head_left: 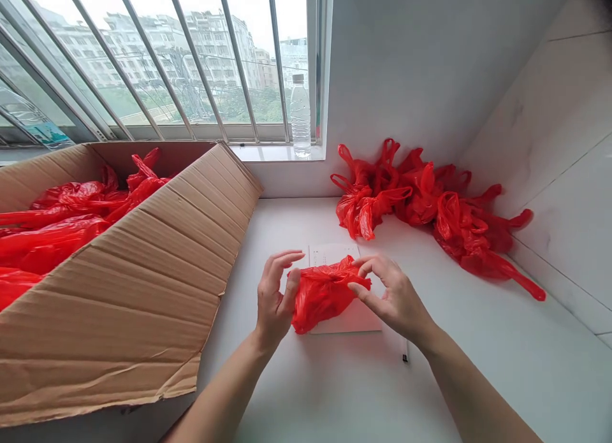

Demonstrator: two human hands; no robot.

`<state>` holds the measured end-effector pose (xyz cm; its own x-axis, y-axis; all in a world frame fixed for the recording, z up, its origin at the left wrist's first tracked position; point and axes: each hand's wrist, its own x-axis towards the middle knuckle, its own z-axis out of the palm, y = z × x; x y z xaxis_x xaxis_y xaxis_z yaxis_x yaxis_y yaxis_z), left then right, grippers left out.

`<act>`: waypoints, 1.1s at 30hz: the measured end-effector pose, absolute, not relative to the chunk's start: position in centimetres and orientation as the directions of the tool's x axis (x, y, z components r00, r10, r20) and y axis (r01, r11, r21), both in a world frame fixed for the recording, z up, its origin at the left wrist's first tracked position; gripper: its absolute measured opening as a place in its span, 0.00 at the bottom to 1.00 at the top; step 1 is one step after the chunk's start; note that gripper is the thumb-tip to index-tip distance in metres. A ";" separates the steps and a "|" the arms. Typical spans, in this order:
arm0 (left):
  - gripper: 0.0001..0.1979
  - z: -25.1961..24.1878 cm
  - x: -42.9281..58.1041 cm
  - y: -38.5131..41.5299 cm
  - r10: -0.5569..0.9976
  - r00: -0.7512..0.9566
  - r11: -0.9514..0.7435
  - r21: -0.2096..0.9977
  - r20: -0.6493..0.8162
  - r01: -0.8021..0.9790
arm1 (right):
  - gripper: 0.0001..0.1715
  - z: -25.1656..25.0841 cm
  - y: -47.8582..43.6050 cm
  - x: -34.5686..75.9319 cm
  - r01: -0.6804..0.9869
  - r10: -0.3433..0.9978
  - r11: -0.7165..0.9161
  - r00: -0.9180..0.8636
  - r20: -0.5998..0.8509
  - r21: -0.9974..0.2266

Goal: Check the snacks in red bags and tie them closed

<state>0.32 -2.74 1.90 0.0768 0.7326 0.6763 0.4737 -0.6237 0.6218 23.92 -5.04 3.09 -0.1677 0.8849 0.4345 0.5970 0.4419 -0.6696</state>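
A crumpled red plastic bag [320, 296] is between my two hands, above a white sheet or notebook [351, 320] on the table. My left hand [277, 293] is at the bag's left end, its thumb and fingers apart with a gap between them. At the right end, the thumb and forefinger of my right hand [385, 287] close around the bag's upper corner. The bag covers much of the paper, which bears small marks along its top. Beside the paper, partly under my right wrist, lies a pen [405, 352] with a dark end.
On the left stands a cardboard box [157, 283] with red plastic bags [71, 220] inside. Several knotted red bags [421, 201] lie heaped against the back wall. A clear bottle [301, 118] stands on the sill by the barred window. A tiled wall [564, 201] bounds the right.
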 end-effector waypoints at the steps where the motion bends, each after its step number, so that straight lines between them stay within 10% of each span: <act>1: 0.11 2.0 0.5 -3.0 0.705 0.186 -0.667 0.550 0.684 0.503 | 0.10 2.9 -5.1 23.6 0.600 0.885 0.440 -0.164 0.435 -0.668; 7: 0.08 1.5 1.4 -3.0 0.583 0.457 -0.781 0.309 0.672 0.543 | 0.16 2.3 -5.5 22.0 0.622 0.873 0.466 -0.208 0.441 -0.629; 18: 0.02 1.4 -0.2 -1.8 0.805 -0.108 -0.509 0.773 0.583 0.379 | 0.04 3.9 -5.3 25.1 0.508 0.929 0.263 0.096 0.358 -0.820; 23: 0.23 1.8 0.9 -3.1 0.703 0.304 -0.694 0.527 0.643 0.490 | 0.19 3.0 -5.7 23.5 0.490 0.947 0.292 -0.029 0.319 -0.821; 26: 0.16 1.8 1.3 -3.4 0.648 0.384 -0.736 0.414 0.657 0.535 | 0.11 2.8 -5.8 22.7 0.516 0.931 0.348 -0.089 0.355 -0.783; 33: 0.12 1.2 0.0 -1.8 0.874 -0.144 -0.422 0.872 0.464 0.246 | 0.05 3.7 -5.1 25.7 0.370 0.932 0.286 0.107 0.346 -0.884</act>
<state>-0.05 -1.76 1.19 -0.1442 0.8741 0.4639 0.2459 -0.4225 0.8724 25.69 -5.07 3.66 0.1072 0.9321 0.3460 0.3700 0.2857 -0.8840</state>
